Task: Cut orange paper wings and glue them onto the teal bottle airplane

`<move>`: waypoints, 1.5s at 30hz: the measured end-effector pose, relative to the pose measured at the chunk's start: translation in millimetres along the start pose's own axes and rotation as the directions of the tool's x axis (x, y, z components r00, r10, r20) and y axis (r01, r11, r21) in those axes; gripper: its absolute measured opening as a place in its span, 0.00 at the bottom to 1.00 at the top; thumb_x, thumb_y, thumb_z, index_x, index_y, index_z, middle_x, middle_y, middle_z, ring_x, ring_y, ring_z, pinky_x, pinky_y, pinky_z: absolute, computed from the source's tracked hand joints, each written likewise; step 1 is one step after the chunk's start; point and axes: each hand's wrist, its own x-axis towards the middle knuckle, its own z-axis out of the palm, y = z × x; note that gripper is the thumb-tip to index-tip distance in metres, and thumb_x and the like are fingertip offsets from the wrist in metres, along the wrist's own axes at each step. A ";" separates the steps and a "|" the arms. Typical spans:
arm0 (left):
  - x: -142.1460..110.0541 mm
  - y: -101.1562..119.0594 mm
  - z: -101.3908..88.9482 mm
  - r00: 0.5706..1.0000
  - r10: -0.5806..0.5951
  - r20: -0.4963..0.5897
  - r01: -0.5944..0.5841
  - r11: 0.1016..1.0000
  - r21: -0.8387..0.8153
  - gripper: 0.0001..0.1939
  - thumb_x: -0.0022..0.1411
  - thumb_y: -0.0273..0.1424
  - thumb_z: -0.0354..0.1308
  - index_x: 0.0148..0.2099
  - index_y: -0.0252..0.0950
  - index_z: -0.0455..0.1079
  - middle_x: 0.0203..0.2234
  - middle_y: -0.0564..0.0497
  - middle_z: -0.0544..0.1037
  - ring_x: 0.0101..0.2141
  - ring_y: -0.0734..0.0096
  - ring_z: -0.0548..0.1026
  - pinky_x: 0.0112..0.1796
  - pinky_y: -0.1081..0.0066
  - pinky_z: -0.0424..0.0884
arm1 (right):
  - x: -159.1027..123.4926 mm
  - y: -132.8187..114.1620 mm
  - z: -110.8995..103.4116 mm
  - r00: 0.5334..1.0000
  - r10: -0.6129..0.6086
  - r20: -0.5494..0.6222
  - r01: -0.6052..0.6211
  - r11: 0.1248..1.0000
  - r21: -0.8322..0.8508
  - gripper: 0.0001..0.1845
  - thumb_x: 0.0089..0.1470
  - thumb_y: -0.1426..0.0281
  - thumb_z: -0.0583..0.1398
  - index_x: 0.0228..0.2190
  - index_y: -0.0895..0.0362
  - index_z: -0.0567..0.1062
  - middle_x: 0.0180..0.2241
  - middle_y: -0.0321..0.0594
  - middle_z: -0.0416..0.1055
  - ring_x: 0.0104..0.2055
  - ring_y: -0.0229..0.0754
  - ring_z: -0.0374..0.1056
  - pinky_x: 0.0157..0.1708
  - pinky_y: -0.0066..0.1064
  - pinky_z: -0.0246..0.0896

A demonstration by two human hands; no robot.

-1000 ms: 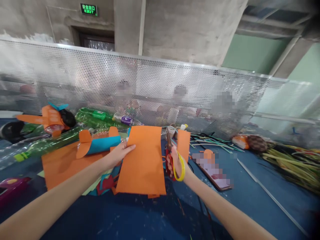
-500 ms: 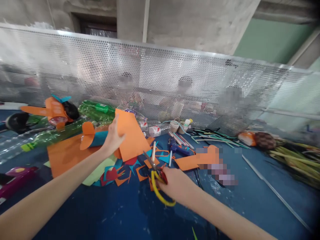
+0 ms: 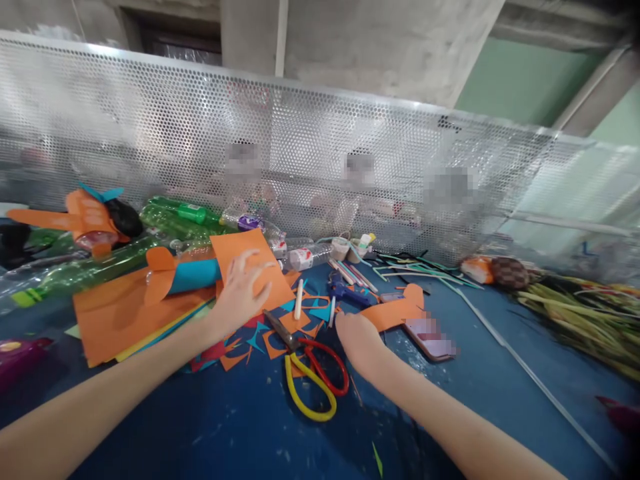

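Note:
My left hand (image 3: 241,293) has its fingers spread over an orange paper sheet (image 3: 260,257), and it is unclear how firmly they touch it. Scissors (image 3: 295,347) with one red and one yellow handle lie on the blue table among paper scraps, apart from both hands. Just right of them, my right hand (image 3: 357,340) is low over the table, by an orange paper strip (image 3: 395,308) and a blue glue gun (image 3: 353,293); its fingers are mostly hidden. Left of my left hand, a blue paper tube (image 3: 193,277) with orange paper flaps rests on larger orange paper (image 3: 115,320).
Green plastic bottles (image 3: 100,267) and an orange paper-wrapped bottle (image 3: 93,217) crowd the left. Clear bottles (image 3: 305,257), small cups (image 3: 340,249) and straws (image 3: 353,275) stand or lie behind. A phone (image 3: 433,337) is at right. A perforated metal screen (image 3: 310,133) closes the back.
My right hand has let go of the scissors, now on the table, and moved slightly right. The orange sheet has dropped lower, and my left fingers have spread over it.

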 end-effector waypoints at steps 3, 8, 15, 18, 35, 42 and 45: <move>-6.2 13.9 2.2 0.992 -0.034 0.124 0.062 0.971 -0.231 0.13 0.61 0.32 0.51 0.47 0.38 0.68 0.45 0.45 0.69 0.50 0.59 0.65 0.52 0.56 0.59 | -7.0 -8.6 -6.6 0.999 -0.012 -0.051 0.011 1.000 -0.013 0.19 0.51 0.87 0.50 0.43 0.70 0.72 0.34 0.59 0.75 0.36 0.51 0.74 0.32 0.36 0.70; -8.2 30.0 3.4 0.743 -0.170 0.647 0.653 0.398 -0.644 0.22 0.60 0.47 0.48 0.46 0.36 0.69 0.38 0.45 0.76 0.41 0.59 0.74 0.44 0.61 0.68 | -33.4 -20.0 -18.6 0.739 -0.537 -0.406 0.572 0.819 -0.042 0.22 0.58 0.80 0.49 0.54 0.62 0.62 0.52 0.54 0.66 0.54 0.48 0.63 0.49 0.36 0.63; -12.6 27.6 7.4 0.630 -0.095 0.771 0.746 -0.201 -0.634 0.20 0.58 0.37 0.58 0.51 0.34 0.65 0.39 0.43 0.78 0.40 0.57 0.76 0.45 0.57 0.68 | -49.2 -35.9 -4.7 0.496 -0.674 -0.547 0.869 0.381 0.317 0.19 0.58 0.78 0.48 0.50 0.59 0.64 0.44 0.45 0.72 0.45 0.38 0.68 0.46 0.29 0.64; -16.6 23.7 12.0 0.616 -0.127 0.777 0.762 -0.156 -0.629 0.15 0.57 0.33 0.59 0.46 0.33 0.69 0.37 0.44 0.79 0.39 0.58 0.77 0.45 0.58 0.70 | -47.5 -36.8 -3.1 0.633 -0.568 -0.526 0.765 0.353 0.539 0.21 0.51 0.81 0.51 0.47 0.56 0.65 0.39 0.40 0.72 0.40 0.36 0.68 0.42 0.27 0.63; -17.5 19.8 17.7 0.653 -0.067 0.755 0.725 -0.235 -0.648 0.09 0.57 0.30 0.57 0.36 0.28 0.74 0.34 0.42 0.79 0.37 0.61 0.76 0.46 0.61 0.67 | -37.7 -28.8 -11.0 0.529 -0.648 -0.548 0.842 0.481 0.245 0.16 0.50 0.76 0.57 0.41 0.51 0.73 0.48 0.39 0.67 0.52 0.43 0.58 0.55 0.41 0.48; -16.9 27.8 12.5 0.564 -0.167 0.809 0.773 -0.237 -0.588 0.11 0.55 0.31 0.61 0.41 0.32 0.72 0.36 0.45 0.79 0.39 0.62 0.76 0.44 0.64 0.68 | -25.4 -23.3 -2.8 0.709 -0.320 -0.628 0.678 0.555 0.482 0.09 0.56 0.67 0.57 0.28 0.55 0.75 0.33 0.40 0.73 0.37 0.40 0.67 0.39 0.33 0.62; -17.2 29.7 11.2 0.513 -0.053 0.857 0.809 -0.305 -0.503 0.17 0.59 0.39 0.55 0.46 0.33 0.70 0.42 0.43 0.77 0.44 0.59 0.74 0.44 0.64 0.68 | -17.6 -16.8 -2.2 0.843 -0.149 -0.516 0.487 0.617 0.618 0.10 0.55 0.67 0.58 0.24 0.56 0.73 0.29 0.38 0.71 0.32 0.39 0.68 0.33 0.29 0.62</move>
